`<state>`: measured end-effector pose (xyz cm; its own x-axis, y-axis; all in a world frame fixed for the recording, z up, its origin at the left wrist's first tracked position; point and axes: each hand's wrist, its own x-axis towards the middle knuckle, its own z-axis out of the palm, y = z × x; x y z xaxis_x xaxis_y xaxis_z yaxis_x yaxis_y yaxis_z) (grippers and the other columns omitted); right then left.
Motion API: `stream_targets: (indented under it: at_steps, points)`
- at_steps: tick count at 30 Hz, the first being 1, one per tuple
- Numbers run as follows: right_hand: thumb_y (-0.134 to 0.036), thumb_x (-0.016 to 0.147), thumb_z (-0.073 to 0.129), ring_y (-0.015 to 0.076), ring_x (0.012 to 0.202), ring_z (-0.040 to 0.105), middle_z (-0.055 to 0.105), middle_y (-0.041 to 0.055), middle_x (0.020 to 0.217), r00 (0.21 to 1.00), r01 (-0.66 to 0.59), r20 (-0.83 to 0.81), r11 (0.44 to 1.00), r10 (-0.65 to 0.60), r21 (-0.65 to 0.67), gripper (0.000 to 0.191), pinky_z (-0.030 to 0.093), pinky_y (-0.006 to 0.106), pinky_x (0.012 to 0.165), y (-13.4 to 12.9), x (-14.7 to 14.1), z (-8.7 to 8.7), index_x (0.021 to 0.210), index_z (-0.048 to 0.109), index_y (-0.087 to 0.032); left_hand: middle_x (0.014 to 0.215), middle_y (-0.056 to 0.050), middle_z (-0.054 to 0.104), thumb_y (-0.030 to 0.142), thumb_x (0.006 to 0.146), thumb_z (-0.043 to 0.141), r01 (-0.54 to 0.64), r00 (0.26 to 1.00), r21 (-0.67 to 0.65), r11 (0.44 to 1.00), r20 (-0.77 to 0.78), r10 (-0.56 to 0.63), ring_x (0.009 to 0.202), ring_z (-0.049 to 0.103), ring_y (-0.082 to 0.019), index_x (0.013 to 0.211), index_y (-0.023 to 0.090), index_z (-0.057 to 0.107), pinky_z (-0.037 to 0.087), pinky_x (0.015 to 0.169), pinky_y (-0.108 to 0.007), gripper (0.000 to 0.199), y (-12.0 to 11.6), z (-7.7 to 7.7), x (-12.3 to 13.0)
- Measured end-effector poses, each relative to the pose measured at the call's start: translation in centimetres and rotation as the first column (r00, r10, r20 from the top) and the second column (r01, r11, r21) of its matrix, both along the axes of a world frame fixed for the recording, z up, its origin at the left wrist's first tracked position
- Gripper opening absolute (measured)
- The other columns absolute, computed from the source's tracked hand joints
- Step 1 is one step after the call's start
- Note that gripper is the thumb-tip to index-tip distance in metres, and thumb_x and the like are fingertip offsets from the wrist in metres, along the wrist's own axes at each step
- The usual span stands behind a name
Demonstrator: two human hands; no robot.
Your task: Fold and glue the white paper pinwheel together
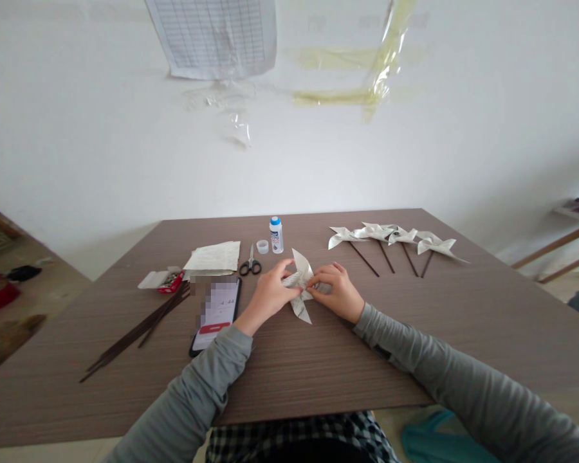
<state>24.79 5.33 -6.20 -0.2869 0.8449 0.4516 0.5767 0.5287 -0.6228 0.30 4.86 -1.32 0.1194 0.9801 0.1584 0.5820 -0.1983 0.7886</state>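
Note:
A paper pinwheel (301,258) with printed text is held between my two hands, just above the table's middle. My left hand (271,287) grips its left side, thumb toward the centre. My right hand (338,290) pinches near the centre from the right with its fingers curled. Whether something small is in that pinch is too small to make out. Beyond my left hand stand a white glue bottle (276,236) with a blue cap and a small clear cup (262,247). Black-handled scissors (250,265) lie nearby.
Several finished pinwheels (376,231) on dark sticks lie at the back right. To the left are a stack of paper squares (215,258), an open red box (172,281), loose brown sticks (135,331) and a phone (217,315). A wall (289,167) rises behind the table.

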Motion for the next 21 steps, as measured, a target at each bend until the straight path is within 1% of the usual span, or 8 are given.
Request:
stream_targets:
  at_steps: [4, 6, 9, 14, 17, 21]
  points:
    - [-0.029, 0.103, 0.098, 0.0345, 0.121, 0.090, 0.097, 0.0068, 0.119, 1.000, -0.014, -0.012, 1.000, 0.014, 0.024, 0.007, 0.048, 0.076, 0.148, 0.0, -0.1, -0.1, 0.099, 0.094, -0.033, 0.114, -0.003, 0.101, 0.014, 0.083, 0.100, -0.014, 1.000, 0.000, 1.000, 0.005, 0.014, 0.113, 0.097, -0.034, 0.148, 0.028, 0.089, 0.072, 0.110, -0.044, 0.067, 0.2, -0.1, 0.1]
    - [-0.028, 0.102, 0.099, 0.0355, 0.123, 0.091, 0.097, 0.0071, 0.120, 1.000, -0.023, -0.009, 1.000, 0.023, 0.015, 0.008, 0.047, 0.078, 0.149, 0.0, -0.1, -0.1, 0.100, 0.095, -0.033, 0.109, -0.002, 0.100, 0.012, 0.086, 0.097, -0.028, 1.000, -0.010, 1.000, 0.001, 0.028, 0.110, 0.097, -0.033, 0.146, 0.027, 0.089, 0.071, 0.108, -0.042, 0.062, 0.2, -0.1, 0.2]
    - [-0.026, 0.103, 0.100, 0.0371, 0.127, 0.091, 0.097, 0.0073, 0.123, 1.000, -0.022, -0.010, 1.000, 0.022, -0.006, 0.009, 0.044, 0.080, 0.150, -0.1, -0.2, 0.0, 0.102, 0.097, -0.034, 0.107, -0.002, 0.100, 0.009, 0.087, 0.095, -0.029, 0.999, -0.015, 0.999, 0.016, 0.029, 0.109, 0.097, -0.032, 0.143, 0.026, 0.089, 0.070, 0.104, -0.041, 0.059, 0.2, -0.2, 0.3]
    - [-0.028, 0.104, 0.101, 0.0413, 0.138, 0.084, 0.095, 0.0101, 0.136, 1.000, 0.006, -0.008, 0.999, -0.005, 0.047, 0.008, 0.050, 0.077, 0.144, -0.5, -0.3, 0.5, 0.106, 0.101, -0.036, 0.103, -0.001, 0.099, 0.008, 0.088, 0.092, -0.045, 0.994, -0.010, 0.999, 0.097, 0.046, 0.104, 0.097, -0.031, 0.141, 0.025, 0.087, 0.069, 0.095, -0.038, 0.056, 0.3, -0.6, 0.4]
    - [-0.029, 0.105, 0.101, 0.0439, 0.145, 0.079, 0.093, 0.0111, 0.143, 0.999, 0.042, 0.001, 0.996, -0.042, 0.074, 0.008, 0.050, 0.078, 0.142, -0.8, -0.4, 0.7, 0.107, 0.102, -0.037, 0.104, -0.002, 0.099, 0.009, 0.089, 0.093, -0.048, 0.988, -0.014, 0.999, 0.147, 0.050, 0.105, 0.097, -0.032, 0.139, 0.024, 0.086, 0.070, 0.097, -0.039, 0.053, 0.3, -0.9, 0.6]
    - [-0.028, 0.106, 0.101, 0.0449, 0.147, 0.076, 0.092, 0.0116, 0.144, 0.997, 0.078, -0.004, 0.994, -0.078, 0.074, 0.009, 0.052, 0.076, 0.139, -0.8, -0.4, 1.0, 0.106, 0.103, -0.037, 0.114, -0.006, 0.101, 0.011, 0.090, 0.092, -0.015, 0.973, -0.047, 0.999, 0.229, 0.025, 0.116, 0.099, -0.035, 0.138, 0.024, 0.085, 0.074, 0.104, -0.043, 0.051, 0.4, -1.3, 0.8]
